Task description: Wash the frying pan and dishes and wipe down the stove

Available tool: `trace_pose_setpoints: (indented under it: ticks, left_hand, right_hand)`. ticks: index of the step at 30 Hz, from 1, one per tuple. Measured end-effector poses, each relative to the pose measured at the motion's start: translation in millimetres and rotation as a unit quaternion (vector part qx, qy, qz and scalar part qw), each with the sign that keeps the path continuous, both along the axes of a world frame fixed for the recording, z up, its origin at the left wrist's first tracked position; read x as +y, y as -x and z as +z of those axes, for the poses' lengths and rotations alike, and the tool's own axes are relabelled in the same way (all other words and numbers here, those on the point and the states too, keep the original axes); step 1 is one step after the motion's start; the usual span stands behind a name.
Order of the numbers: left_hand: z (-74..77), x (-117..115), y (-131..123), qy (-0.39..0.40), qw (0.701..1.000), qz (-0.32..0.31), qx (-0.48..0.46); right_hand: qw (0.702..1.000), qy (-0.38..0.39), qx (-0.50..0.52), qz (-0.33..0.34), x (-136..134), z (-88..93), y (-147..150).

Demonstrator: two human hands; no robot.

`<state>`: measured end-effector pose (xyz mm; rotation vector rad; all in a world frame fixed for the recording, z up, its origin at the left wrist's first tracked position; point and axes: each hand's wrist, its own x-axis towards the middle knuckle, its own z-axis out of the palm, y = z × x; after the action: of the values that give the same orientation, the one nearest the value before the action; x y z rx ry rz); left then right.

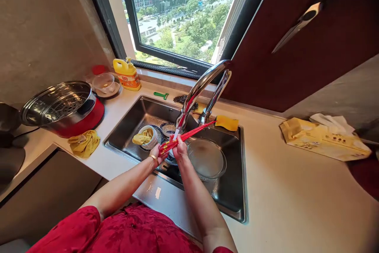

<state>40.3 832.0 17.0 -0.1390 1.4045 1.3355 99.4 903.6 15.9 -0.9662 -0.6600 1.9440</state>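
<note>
1. Far left on the white tabletop (266,174), you have one red electric steamer (83,120) with one perforated stainless steel basket (57,105) sitting in it. One crumpled yellow cloth (84,143) lies on the tabletop just beside it.
2. Along the window ledge, moving right, you have one clear bowl (103,82) on one pale saucer (111,90), then one yellow dish soap bottle (127,74). One green scraper (161,95) lies nearer the sink, and one dark scouring pad (183,99) sits behind the sink edge.
3. Your one stainless steel sink (154,107) holds at least three dishes. On the left, one white bowl (149,144) has a yellow cloth (142,136) tucked into it and sits on a dark blue patterned dish (156,132). Behind it is one blue-and-white dish (168,128), and on the right is one clear glass bowl (205,158).
4. Your left hand (158,154), wearing one gold bangle (153,159), is closed around one end of the red chopsticks (189,133). You can't count them exactly, but there are several in a bundle.
5. Your right hand (180,149) is also curled closed around the bundle, just beside your left hand, over the sink. Water from the chrome faucet (201,91) falls onto the chopsticks.
6. One yellow sponge (226,123) rests at the sink's back right edge.
7. Far right on the tabletop, you have one yellow tissue box (324,140) with white tissue (331,122) on top.
</note>
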Motion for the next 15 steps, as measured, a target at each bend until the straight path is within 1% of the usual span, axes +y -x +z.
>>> trace_pose_setpoints:
  ticks: [1,3,4,5,6,7,9,10,11,13,15]
  left_hand:
    - [4.1,0,2,-0.007,0.999,0.038,-0.026]
    - [14.7,2,7,-0.023,0.995,0.086,-0.054]
    - [20.1,1,10,-0.024,0.993,0.093,-0.062]
    - [25.0,0,13,-0.021,0.995,0.074,-0.064]
    - [29.3,-4,16,-0.021,0.997,0.035,-0.066]
    - [33.0,-8,19,-0.025,0.997,-0.021,-0.070]
    - [38.2,-17,24,-0.041,0.984,-0.165,-0.050]
    - [39.8,-21,26,-0.047,0.971,-0.235,-0.011]
    - [40.7,-24,26,-0.048,0.955,-0.290,0.046]
    - [41.3,-27,25,-0.035,0.918,-0.353,0.179]
    - [42.1,-27,21,-0.007,0.883,-0.386,0.269]
  right_hand:
    - [1.000,0.015,0.016,0.003,-4,-2.7,2]
    - [0.998,0.041,0.038,0.010,-11,-7.6,4]
    - [0.997,0.052,0.047,0.011,-14,-9.5,5]
    - [0.996,0.062,0.056,0.013,-17,-11.0,4]
    - [0.995,0.071,0.065,0.019,-20,-12.0,3]
    - [0.993,0.080,0.076,0.030,-22,-12.5,2]
    - [0.988,0.100,0.098,0.068,-29,-12.6,-1]
    - [0.984,0.109,0.109,0.088,-33,-12.5,-2]
    - [0.980,0.118,0.119,0.105,-38,-12.2,-3]
    - [0.974,0.133,0.138,0.125,-47,-11.9,-2]
    - [0.969,0.144,0.155,0.130,-52,-11.6,0]
